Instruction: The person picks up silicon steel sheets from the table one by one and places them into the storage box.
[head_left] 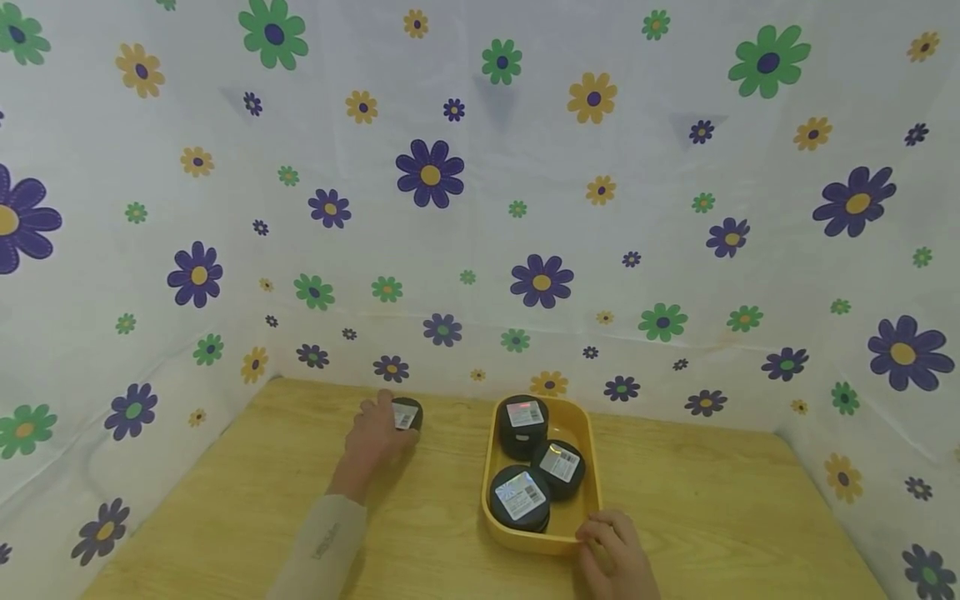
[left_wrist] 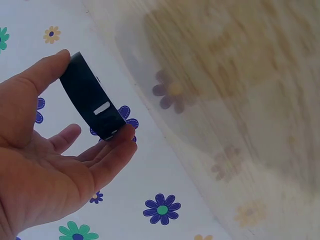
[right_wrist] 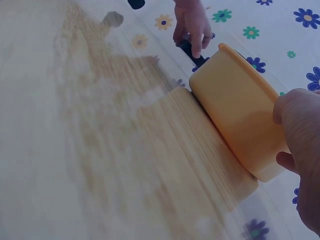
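Observation:
My left hand (head_left: 375,433) pinches a round, flat black container (head_left: 406,415) with a white label on top, left of the bin. In the left wrist view the thumb and fingertips span the opposite edges of this black container (left_wrist: 91,97), and a small white mark shows on its side. My right hand (head_left: 618,554) grips the near right corner of a yellow plastic bin (head_left: 597,475). More round black containers with white labels stand inside: one at the back (head_left: 523,425), one in the middle (head_left: 558,471) and one at the front left (head_left: 520,500).
The wooden tabletop (head_left: 697,517) extends on both sides of the bin. A white sheet (head_left: 480,233) with green, purple and yellow flowers rises behind the table and along both sides. Another dark object (right_wrist: 136,3) shows at the top edge of the right wrist view.

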